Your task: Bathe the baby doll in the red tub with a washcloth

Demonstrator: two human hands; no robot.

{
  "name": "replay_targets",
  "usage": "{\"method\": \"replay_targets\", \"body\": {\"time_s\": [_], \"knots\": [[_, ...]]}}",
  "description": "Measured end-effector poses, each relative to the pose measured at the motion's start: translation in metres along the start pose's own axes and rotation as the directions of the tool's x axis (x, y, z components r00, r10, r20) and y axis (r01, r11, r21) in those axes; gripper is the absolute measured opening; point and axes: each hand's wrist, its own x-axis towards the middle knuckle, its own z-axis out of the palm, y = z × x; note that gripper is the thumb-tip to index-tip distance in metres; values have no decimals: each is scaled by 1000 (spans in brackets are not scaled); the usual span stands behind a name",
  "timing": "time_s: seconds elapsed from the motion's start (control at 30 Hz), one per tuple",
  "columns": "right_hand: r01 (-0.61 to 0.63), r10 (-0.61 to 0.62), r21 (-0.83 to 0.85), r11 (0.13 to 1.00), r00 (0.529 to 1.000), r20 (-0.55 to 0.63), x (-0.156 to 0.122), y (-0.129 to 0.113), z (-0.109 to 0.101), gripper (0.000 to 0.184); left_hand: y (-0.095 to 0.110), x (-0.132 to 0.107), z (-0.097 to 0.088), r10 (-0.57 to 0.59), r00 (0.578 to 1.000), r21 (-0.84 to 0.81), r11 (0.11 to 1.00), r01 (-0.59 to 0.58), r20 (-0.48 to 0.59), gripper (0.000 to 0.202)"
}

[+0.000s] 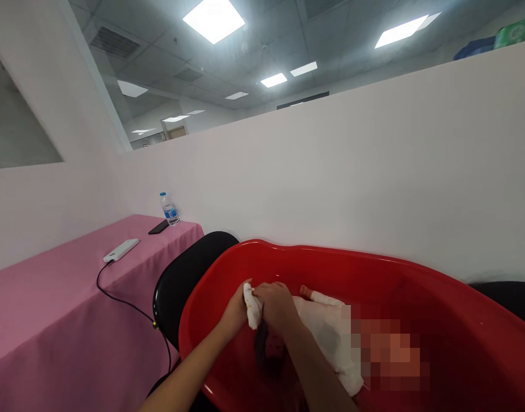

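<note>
Tub (460,320): red, smooth, glossy, plastic-looking, with highlights along the rim. Small white cloth (253,312): matt, soft, crumpled. White garment (314,320): matt fabric, damp-looking grey patch. Counter cloth (82,343): pink, matt, softly folded. Bottle (170,213): clear, shiny plastic. Chair back (177,280): black, slight sheen. Wall (331,183): smooth, matt.

And there's the white cloth (252,309), small marks showing on it, bunched into a narrow upright fold and held up within the red tub (331,266), just past the doll's left end! The baby doll (325,329) itself lies stretched out inside, dressed in white with a greyish patch across the garment, a sleeved arm reaching left along the far side to a bare reddish hand, its right end hidden under blurred squares.
</note>
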Motion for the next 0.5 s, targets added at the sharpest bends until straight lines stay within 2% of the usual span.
{"method": "replay_targets", "body": {"time_s": [0.17, 0.33, 0.5], "knots": [[-22, 22, 0, 1000, 999, -35, -2, -3, 3, 25, 3, -1, -1, -15, 1000, 32, 999, 16, -5, 71], [44, -43, 115, 992, 999, -12, -3, 0, 14, 32, -3, -3, -3, -38, 999, 16, 999, 38, -6, 71], [-7, 7, -23, 1000, 1000, -17, -2, -3, 12, 27, -10, 0, -4, -50, 999, -3, 999, 50, -4, 63]]}}
